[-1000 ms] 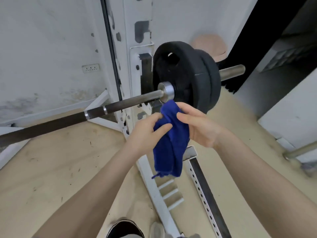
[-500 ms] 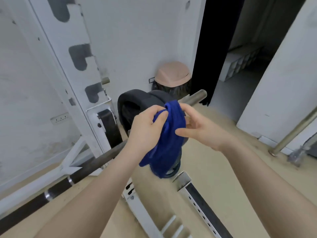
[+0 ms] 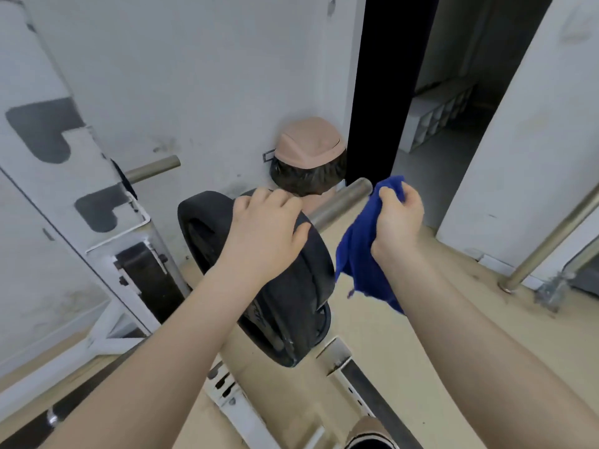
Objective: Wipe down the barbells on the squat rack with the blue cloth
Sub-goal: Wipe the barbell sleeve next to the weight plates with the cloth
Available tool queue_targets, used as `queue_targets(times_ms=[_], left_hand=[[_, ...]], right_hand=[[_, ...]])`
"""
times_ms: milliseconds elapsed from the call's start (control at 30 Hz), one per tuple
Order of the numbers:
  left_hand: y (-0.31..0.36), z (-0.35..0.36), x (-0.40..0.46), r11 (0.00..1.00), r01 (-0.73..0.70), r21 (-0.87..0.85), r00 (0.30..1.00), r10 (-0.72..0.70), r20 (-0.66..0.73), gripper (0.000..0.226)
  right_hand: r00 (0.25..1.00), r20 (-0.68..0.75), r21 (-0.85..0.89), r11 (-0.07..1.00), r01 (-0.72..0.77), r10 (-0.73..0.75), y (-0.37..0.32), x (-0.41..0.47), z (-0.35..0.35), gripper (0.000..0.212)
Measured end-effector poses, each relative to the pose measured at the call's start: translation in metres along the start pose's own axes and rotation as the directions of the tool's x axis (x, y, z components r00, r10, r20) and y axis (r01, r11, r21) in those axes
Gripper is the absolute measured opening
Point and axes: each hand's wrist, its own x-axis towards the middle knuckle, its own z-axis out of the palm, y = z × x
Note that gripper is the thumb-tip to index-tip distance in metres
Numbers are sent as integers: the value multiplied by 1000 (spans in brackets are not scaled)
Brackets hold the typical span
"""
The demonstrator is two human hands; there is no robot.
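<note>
The barbell lies across the white squat rack (image 3: 81, 176), its dark shaft (image 3: 61, 413) running to the lower left. Black weight plates (image 3: 291, 306) sit on its steel sleeve (image 3: 340, 202), whose bare end points to the upper right. My left hand (image 3: 265, 228) rests on top of the plates, fingers curved over the rim. My right hand (image 3: 398, 218) grips the bunched blue cloth (image 3: 359, 254) just right of the sleeve's end; the cloth hangs down beside the plates and does not touch the sleeve.
A bin with a tan lid and black liner (image 3: 308, 157) stands against the wall behind the sleeve. A second bar end (image 3: 152, 168) sticks out from the rack higher up. A metal rail post (image 3: 544, 244) stands at right, beside a dark doorway.
My left hand let go of the cloth and moved onto the top of the weight plates. My right hand carried the cloth to the right, near the end of the sleeve.
</note>
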Motion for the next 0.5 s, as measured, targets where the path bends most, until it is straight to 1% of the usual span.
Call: queue_targets(times_ms=[33, 67, 100, 133, 167, 200, 233, 267, 300, 333, 367, 400, 433, 467, 500], left_hand=[[2, 2, 3, 1000, 7, 13, 1000, -7, 1, 38], [5, 3, 6, 999, 29, 25, 999, -30, 27, 38], [9, 5, 11, 998, 54, 38, 996, -56, 66, 37], [12, 8, 18, 996, 77, 55, 991, -82, 104, 37], [15, 10, 26, 993, 96, 73, 986, -105, 130, 38], [19, 10, 33, 988, 123, 90, 980, -135, 148, 40], [23, 12, 39, 983, 153, 105, 972, -168, 163, 42], [27, 15, 43, 976, 175, 129, 966, -196, 171, 46], [31, 20, 47, 968, 194, 162, 957, -223, 186, 51], [35, 25, 48, 955, 221, 199, 942, -261, 210, 59], [38, 31, 49, 939, 249, 236, 924, -304, 233, 69], [40, 37, 49, 923, 278, 267, 908, -343, 241, 79], [43, 41, 48, 908, 306, 287, 894, -378, 240, 88], [46, 45, 48, 894, 333, 299, 883, -407, 235, 95], [48, 48, 48, 884, 352, 307, 873, -428, 234, 99]], right_hand=[[998, -6, -18, 998, 55, -55, -1, 10, 3, 26], [994, 26, -47, 994, 103, -102, -3, 18, 7, 32], [986, 95, -89, 986, 145, -136, -2, 27, 13, 37], [965, 192, -126, 971, 202, -176, 0, 33, 20, 41], [928, 313, -168, 949, 266, -204, 4, 38, 27, 44], [869, 454, -211, 924, 320, -197, 11, 43, 33, 46], [781, 606, -237, 903, 358, -150, 21, 48, 38, 47], [658, 749, -257, 883, 392, -75, 33, 51, 41, 46], [521, 854, -282, 840, 464, -1, 47, 56, 42, 45], [379, 924, -287, 747, 600, 50, 61, 60, 42, 47], [250, 965, -241, 625, 742, 75, 75, 65, 41, 52], [138, 987, -161, 505, 848, 82, 89, 70, 41, 58], [60, 995, -87, 406, 910, 78, 101, 75, 41, 61], [17, 998, -34, 332, 943, 55, 107, 78, 42, 61], [0, 1000, -8, 269, 963, 31, 111, 82, 45, 58]])
